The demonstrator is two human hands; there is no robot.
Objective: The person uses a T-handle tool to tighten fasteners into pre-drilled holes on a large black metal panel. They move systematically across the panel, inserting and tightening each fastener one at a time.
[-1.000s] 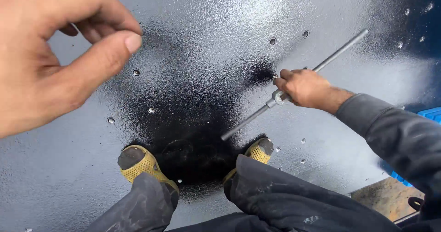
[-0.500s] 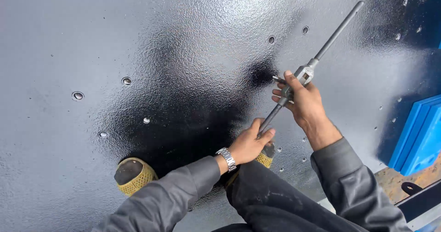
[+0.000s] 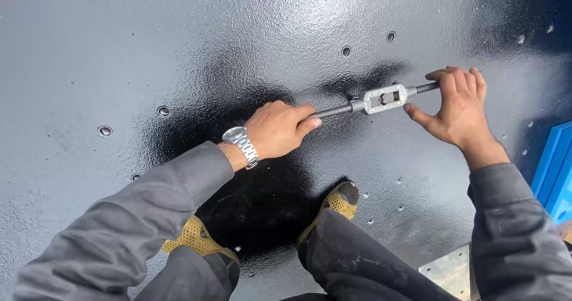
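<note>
A metalworking workshop: a large black-coated steel plate [image 3: 179, 51] drilled with holes fills the frame, a tap wrench [image 3: 384, 98] worked on it upper right.

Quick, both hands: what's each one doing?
Left hand: closed around one handle of the tap wrench.
Right hand: gripping the other handle, fingers curled over it.

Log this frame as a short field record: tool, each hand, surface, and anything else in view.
Tool: tap wrench, two-handled, lying across the surface
Left hand: gripping one handle; wristwatch on the wrist
Right hand: gripping the opposite handle
Surface: black painted metal panel with small holes
Footwear: yellow-toed shoes
Edge: blue object at right
</note>
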